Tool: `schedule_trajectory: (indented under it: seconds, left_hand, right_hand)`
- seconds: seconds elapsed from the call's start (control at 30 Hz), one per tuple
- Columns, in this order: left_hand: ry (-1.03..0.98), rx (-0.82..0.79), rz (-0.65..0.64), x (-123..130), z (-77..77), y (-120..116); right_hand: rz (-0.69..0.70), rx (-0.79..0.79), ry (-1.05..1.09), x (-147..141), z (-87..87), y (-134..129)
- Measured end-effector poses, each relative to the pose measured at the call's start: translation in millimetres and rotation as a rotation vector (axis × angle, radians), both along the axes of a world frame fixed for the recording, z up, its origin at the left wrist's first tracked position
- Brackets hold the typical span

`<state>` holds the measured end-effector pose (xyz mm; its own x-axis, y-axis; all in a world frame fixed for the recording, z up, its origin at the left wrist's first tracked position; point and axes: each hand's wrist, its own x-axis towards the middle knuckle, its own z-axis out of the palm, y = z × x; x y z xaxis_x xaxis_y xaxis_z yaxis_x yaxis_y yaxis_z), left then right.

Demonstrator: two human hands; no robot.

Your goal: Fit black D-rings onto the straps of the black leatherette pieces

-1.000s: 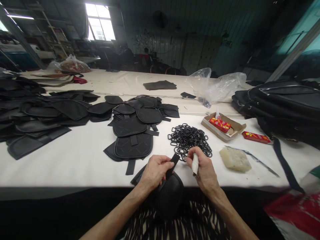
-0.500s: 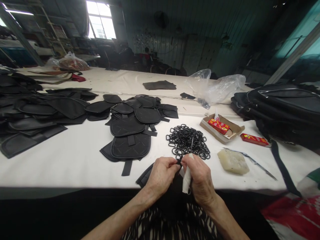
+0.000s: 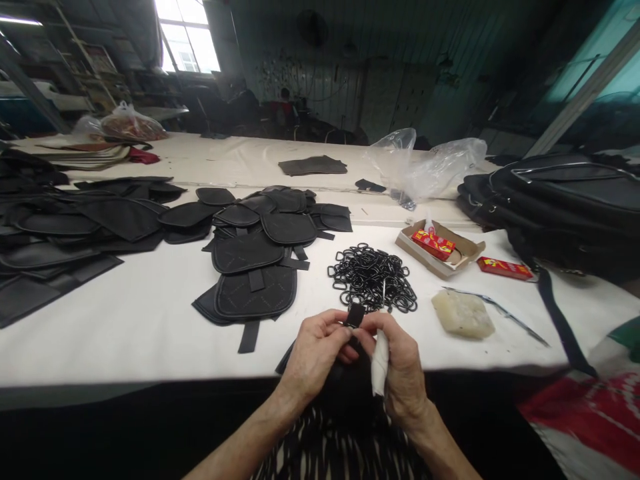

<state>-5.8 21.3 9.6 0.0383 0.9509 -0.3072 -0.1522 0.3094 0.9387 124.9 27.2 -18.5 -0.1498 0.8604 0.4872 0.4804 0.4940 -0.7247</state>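
Note:
At the table's front edge, my left hand (image 3: 311, 352) pinches a short black strap (image 3: 356, 314), whose end stands up above the fingertips. My right hand (image 3: 403, 363) pinches the strap from the other side. Tucked in that same hand is an awl (image 3: 380, 365) with a white-wrapped handle, its thin metal shaft pointing away from me. What looks like a dark ring lies at the strap between the fingers, partly hidden. Below, a black padded piece hangs toward my lap, mostly covered by my hands. Just beyond them lies a pile of black metal rings (image 3: 369, 272).
Black stitched flaps (image 3: 256, 291) with strap tabs overlap left of the rings, and more black pieces (image 3: 120, 217) lie farther left. On the right are an open cardboard box (image 3: 445, 268), a red packet (image 3: 505, 268), a yellowish block (image 3: 463, 315), tweezers-like metal tool (image 3: 517, 323) and a black bag (image 3: 565, 213).
The strap end has come up into sight above my fingertips. My fingers have shifted around it, and the awl has turned slightly in my right hand. The view has swung a little rightward.

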Motion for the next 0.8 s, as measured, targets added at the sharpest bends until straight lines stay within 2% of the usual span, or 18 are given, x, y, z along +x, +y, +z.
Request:
schedule_trajectory:
  seconds: [0.13,0.23,0.37,0.5,0.63,0.67,0.73,0.8]
  left_hand:
    - [-0.003,0.022,0.034,7,3.3,-3]
    - [0.026,0.056,0.022,12,3.3,-4]
    - [0.07,0.069,-0.004,18,0.8,-1]
    - [0.09,0.086,-0.005,23,5.7,-4]
    - [0.259,0.151,0.14,24,15.5,-20]
    - [0.278,0.138,0.143,23,16.5,-24]
    - [0.166,0.019,0.029,20,15.7,-28]
    - [-0.097,-0.207,-0.163,16,12.4,-27]
  right_hand:
    - [-0.07,-0.207,0.222,1,4.6,-1]
    - [-0.023,-0.301,0.379,3,10.7,1]
    - [0.046,-0.353,0.474,6,15.5,3]
    - [0.082,-0.35,0.462,14,20.4,3]
    - [0.013,-0.269,0.409,28,27.1,7]
    - [0.004,-0.257,0.397,31,28.7,9]
    - [0.005,-0.239,0.368,36,31.6,13]
    - [0.015,-0.208,0.335,38,34.4,14]
